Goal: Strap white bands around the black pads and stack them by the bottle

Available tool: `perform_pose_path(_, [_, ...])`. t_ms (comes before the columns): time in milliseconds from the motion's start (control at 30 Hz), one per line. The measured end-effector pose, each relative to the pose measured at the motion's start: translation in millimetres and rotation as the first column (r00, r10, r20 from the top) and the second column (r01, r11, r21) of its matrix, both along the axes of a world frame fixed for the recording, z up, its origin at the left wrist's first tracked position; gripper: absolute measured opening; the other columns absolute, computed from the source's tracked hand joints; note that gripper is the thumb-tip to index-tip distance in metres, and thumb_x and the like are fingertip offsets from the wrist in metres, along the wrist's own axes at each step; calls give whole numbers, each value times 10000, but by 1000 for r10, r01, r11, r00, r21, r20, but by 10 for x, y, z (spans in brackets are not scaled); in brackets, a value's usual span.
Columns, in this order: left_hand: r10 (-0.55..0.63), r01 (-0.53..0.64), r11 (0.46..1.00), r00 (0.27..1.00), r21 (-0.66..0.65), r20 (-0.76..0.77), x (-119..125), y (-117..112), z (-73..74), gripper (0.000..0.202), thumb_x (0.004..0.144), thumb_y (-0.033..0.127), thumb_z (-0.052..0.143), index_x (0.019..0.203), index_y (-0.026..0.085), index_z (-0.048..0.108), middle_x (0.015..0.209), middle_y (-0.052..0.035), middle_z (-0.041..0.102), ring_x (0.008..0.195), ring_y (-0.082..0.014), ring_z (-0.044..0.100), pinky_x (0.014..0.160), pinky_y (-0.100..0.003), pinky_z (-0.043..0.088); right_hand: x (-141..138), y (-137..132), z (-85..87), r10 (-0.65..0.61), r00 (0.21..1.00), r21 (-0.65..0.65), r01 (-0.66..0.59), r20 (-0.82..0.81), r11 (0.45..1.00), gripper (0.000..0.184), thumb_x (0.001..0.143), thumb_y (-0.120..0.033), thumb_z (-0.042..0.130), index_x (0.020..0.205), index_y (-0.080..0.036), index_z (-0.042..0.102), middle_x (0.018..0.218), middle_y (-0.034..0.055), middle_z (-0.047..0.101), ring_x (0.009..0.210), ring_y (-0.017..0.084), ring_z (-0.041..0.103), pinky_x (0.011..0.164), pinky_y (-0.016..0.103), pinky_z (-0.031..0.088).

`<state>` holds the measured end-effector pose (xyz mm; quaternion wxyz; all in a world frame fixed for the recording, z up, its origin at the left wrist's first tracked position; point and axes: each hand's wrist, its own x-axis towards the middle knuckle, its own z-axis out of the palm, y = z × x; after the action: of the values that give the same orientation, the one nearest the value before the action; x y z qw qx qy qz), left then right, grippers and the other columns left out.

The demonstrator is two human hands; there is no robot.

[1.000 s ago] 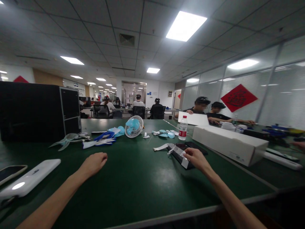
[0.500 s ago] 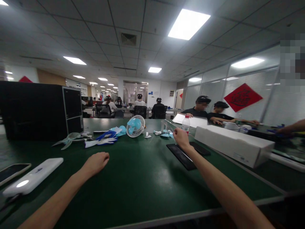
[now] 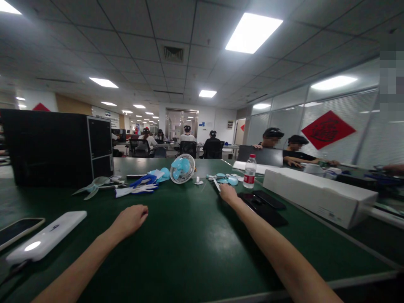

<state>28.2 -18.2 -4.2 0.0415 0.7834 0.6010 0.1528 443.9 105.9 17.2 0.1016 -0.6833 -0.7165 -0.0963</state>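
My left hand (image 3: 131, 221) hovers over the green table with its fingers curled in, and nothing shows in it. My right hand (image 3: 229, 193) is closed on a thin, flat, pale strip (image 3: 216, 184) that points away from me; its kind is unclear. Light-blue and white fan parts (image 3: 232, 180) lie just past that hand. A flat black slab (image 3: 268, 212) lies beside the right wrist, partly covered by the forearm, with a second black slab (image 3: 269, 199) against it. A small fan head with blue blades (image 3: 182, 168) leans on the table in front of me.
On the left stand a black computer case (image 3: 50, 147), a white power bank (image 3: 47, 235) and a phone (image 3: 19, 231). Blue-white gloves (image 3: 139, 187) and clear blades (image 3: 94, 185) lie ahead. A red-capped bottle (image 3: 250, 172) and a long white box (image 3: 318, 195) are at right; co-workers sit beyond.
My right hand has moved left and down, with the thin piece now turned edge-on. The bottle is now uncovered. A co-worker at right has raised a dark panel. My left hand has barely moved.
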Motion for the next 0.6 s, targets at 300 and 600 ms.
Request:
perform_pose_path(300, [-13,14,1000,999,27,-45,-10,41,-43,277,852,352,402,925,224,636,940,-54,656,858,-204,615,744,-316,471,888,-270,148,-245,969,43,246,-27,968,287,858,-267,484,1058,-115,623,1103,188,627,999,280,601,788,338,458])
perform_pose_path(600, [-22,22,1000,1000,-7,-22,-25,72,-96,309,848,396,402,947,227,642,960,-54,656,872,-211,613,746,-321,476,1528,-390,110,-463,876,-210,432,-134,877,455,696,-452,667,1036,-150,634,1100,164,635,994,290,612,731,339,488])
